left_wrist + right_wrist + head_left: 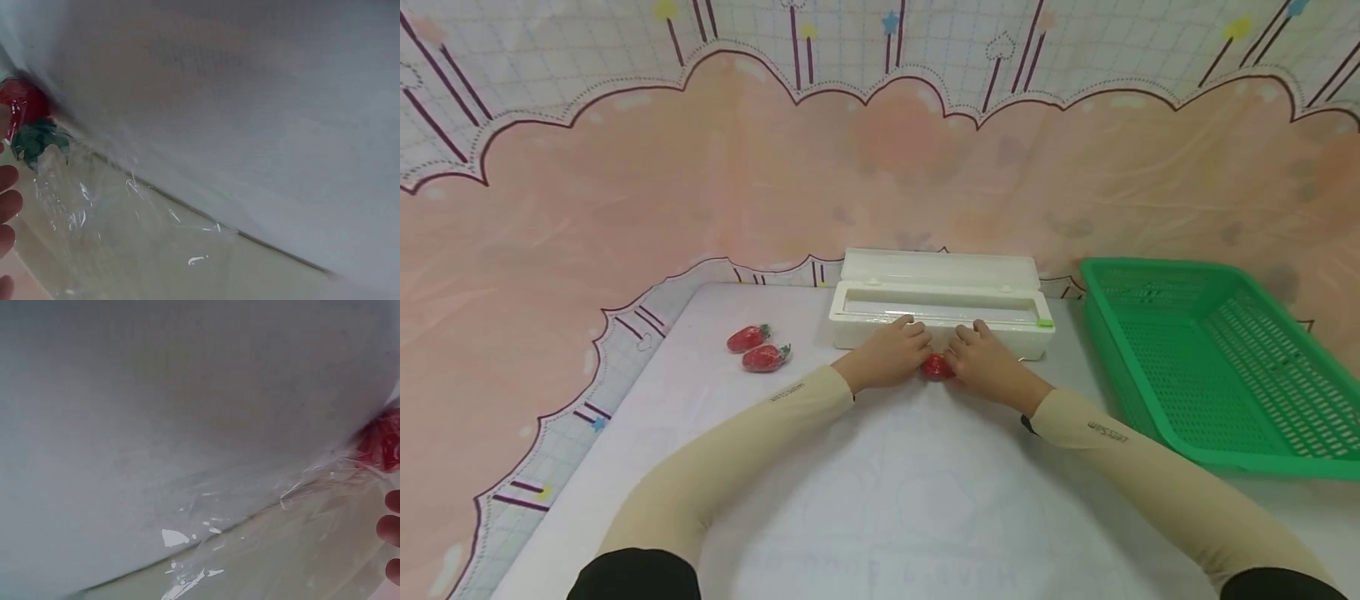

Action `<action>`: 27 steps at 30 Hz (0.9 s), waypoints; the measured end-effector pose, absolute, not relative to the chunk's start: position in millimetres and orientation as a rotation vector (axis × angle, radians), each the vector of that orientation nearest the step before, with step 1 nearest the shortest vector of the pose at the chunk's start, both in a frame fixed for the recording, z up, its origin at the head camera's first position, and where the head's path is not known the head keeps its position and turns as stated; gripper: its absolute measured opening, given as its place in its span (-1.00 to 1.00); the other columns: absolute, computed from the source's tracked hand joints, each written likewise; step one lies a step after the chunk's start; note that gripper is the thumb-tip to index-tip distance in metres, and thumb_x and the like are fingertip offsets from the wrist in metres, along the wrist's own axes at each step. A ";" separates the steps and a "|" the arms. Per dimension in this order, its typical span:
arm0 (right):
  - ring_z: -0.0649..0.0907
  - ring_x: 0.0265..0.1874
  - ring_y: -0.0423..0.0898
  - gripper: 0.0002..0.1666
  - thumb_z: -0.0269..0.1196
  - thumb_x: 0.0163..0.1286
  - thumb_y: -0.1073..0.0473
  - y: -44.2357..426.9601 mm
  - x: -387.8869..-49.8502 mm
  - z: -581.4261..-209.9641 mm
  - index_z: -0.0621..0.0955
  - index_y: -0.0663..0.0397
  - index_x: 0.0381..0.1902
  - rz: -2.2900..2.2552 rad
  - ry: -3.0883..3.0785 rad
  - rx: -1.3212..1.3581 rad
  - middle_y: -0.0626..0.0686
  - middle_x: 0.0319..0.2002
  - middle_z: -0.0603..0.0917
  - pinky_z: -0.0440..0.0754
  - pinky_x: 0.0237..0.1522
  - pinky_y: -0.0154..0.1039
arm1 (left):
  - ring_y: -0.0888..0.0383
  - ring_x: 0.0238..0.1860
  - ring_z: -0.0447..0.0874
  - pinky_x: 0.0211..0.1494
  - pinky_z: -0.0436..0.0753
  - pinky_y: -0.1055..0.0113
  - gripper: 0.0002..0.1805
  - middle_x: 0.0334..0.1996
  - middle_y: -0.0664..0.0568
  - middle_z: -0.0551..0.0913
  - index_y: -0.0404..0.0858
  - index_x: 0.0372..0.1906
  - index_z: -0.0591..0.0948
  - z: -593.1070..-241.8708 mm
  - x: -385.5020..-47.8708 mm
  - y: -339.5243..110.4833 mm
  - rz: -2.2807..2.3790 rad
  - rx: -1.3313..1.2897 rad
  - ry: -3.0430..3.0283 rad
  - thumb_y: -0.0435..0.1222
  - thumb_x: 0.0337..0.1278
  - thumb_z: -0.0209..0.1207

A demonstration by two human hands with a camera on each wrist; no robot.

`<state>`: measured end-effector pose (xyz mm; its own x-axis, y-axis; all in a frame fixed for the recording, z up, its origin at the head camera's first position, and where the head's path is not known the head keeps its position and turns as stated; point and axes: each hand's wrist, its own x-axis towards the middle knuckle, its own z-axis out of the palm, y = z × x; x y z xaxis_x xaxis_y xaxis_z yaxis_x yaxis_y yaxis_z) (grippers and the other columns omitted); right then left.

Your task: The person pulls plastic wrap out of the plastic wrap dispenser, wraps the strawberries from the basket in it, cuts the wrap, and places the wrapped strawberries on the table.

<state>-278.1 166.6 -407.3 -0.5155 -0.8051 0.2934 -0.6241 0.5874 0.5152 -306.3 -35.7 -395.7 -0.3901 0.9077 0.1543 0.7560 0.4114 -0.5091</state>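
Observation:
A red strawberry with green leaves lies against the front of a white cling film dispenser, between both hands. My left hand holds its left side with curled fingers, while my right hand grips it from the right. Clear cling film is bunched around the fruit and spreads wrinkled over the box front. In the right wrist view, film also stretches away from the strawberry. Both thumbs are mostly hidden. Only fingertips show at the edges of the wrist views.
Two film-wrapped strawberries, one farther back and one nearer, lie left of the dispenser on the white table. The dispenser's lid stands raised at the back. A green plastic basket is at the right. A patterned cloth hangs behind.

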 end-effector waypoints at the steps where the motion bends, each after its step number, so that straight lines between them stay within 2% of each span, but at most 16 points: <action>1: 0.58 -0.18 0.04 -0.74 0.34 0.11 0.06 166.2 -279.3 -408.2 0.65 0.12 -0.32 -0.481 -2.331 1.141 0.03 -0.36 0.68 0.54 -0.07 0.06 | 0.13 -0.02 0.52 0.24 0.40 0.21 -0.77 -0.13 0.11 0.66 -0.11 -0.14 0.65 -396.5 -307.8 -33.3 0.522 -1.428 -2.274 -0.14 0.17 0.11; 7: 0.59 -0.18 0.03 -0.77 0.30 0.18 0.06 162.8 -282.3 -413.1 0.69 0.07 -0.27 -0.514 -2.366 1.169 0.04 -0.30 0.68 0.55 -0.07 0.06 | 0.15 -0.09 0.51 0.17 0.40 0.24 -0.77 -0.16 0.17 0.69 -0.09 -0.17 0.68 -401.4 -312.2 -22.5 0.585 -1.460 -2.316 -0.12 0.17 0.12; 11: 0.57 -0.24 0.02 -0.81 0.30 0.18 0.07 163.1 -279.5 -415.4 0.67 0.04 -0.30 -0.514 -2.343 1.161 0.03 -0.35 0.64 0.55 -0.13 0.01 | 0.14 -0.05 0.54 0.23 0.41 0.22 -0.79 -0.16 0.15 0.69 -0.10 -0.18 0.68 -402.0 -307.5 -19.6 0.581 -1.447 -2.349 -0.16 0.19 0.10; 14: 0.53 -0.29 0.00 -0.88 0.31 0.16 0.11 165.2 -273.5 -417.6 0.64 0.00 -0.35 -0.507 -2.334 1.143 0.02 -0.40 0.62 0.53 -0.18 -0.03 | 0.13 -0.05 0.56 0.25 0.43 0.19 -0.75 -0.19 0.13 0.70 -0.10 -0.20 0.68 -401.1 -299.6 -19.8 0.547 -1.454 -2.364 -0.07 0.17 0.13; 16: 0.51 -0.34 -0.02 -0.90 0.32 0.14 0.12 165.7 -268.3 -419.6 0.63 -0.02 -0.40 -0.496 -2.334 1.137 0.01 -0.44 0.62 0.49 -0.22 -0.06 | 0.13 -0.08 0.56 0.19 0.44 0.21 -0.71 -0.23 0.13 0.70 -0.10 -0.23 0.68 -401.1 -293.5 -20.9 0.524 -1.454 -2.364 0.00 0.14 0.15; 18: 0.50 -0.37 -0.02 -0.89 0.33 0.11 0.10 165.2 -261.6 -420.0 0.61 -0.03 -0.43 -0.486 -2.335 1.135 0.00 -0.46 0.63 0.47 -0.25 -0.06 | 0.14 -0.11 0.56 0.13 0.45 0.23 -0.66 -0.28 0.13 0.69 -0.09 -0.26 0.67 -402.4 -287.5 -22.5 0.511 -1.447 -2.358 0.08 0.11 0.15; 22: 0.56 -0.33 -0.02 -0.80 0.36 0.09 0.00 163.3 -244.8 -418.5 0.62 -0.05 -0.40 -0.501 -2.367 1.135 -0.01 -0.44 0.67 0.52 -0.20 -0.03 | 0.16 -0.17 0.57 0.02 0.45 0.27 -0.66 -0.33 0.15 0.68 -0.05 -0.29 0.66 -405.4 -273.9 -26.8 0.496 -1.431 -2.356 0.11 0.11 0.14; 27: 0.56 -0.32 -0.03 -0.71 0.37 0.08 -0.09 162.8 -223.8 -416.0 0.62 -0.08 -0.34 -0.474 -2.439 1.125 -0.03 -0.43 0.66 0.55 -0.15 -0.01 | 0.18 -0.20 0.57 0.03 0.47 0.26 -0.73 -0.34 0.17 0.69 -0.04 -0.28 0.66 -408.2 -256.4 -30.6 0.428 -1.423 -2.415 0.05 0.10 0.18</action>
<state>-223.8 162.8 -416.0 -0.5896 -0.7764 0.2226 -0.6366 0.6163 0.4635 -256.4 -30.6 -408.2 -0.4615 0.8804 0.1087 0.7896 0.4635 -0.4021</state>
